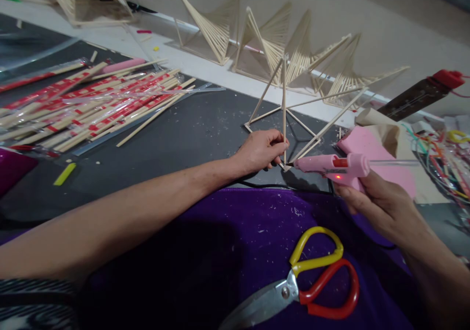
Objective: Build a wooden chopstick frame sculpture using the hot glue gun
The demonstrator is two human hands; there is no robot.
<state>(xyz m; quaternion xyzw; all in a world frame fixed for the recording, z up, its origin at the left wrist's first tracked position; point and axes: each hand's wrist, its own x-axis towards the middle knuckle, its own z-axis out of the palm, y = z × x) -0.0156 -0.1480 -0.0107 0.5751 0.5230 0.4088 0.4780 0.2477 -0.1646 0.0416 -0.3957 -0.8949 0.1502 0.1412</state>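
Observation:
A frame of thin wooden sticks stands on the dark tabletop, with slanting sticks rising from a flat base. My left hand pinches its near upright stick low down, close to the front corner. In my right hand is a pink hot glue gun, its small light glowing red and a clear glue stick poking out of its back. The gun's nozzle points left and meets the frame's front corner; whether it touches the wood I cannot tell.
Scissors with yellow and red handles lie on purple cloth. Packaged wooden sticks are piled at the left. Finished-looking stick structures line the wall. A red-capped bottle, pink sheet and tangled coloured strands stand right.

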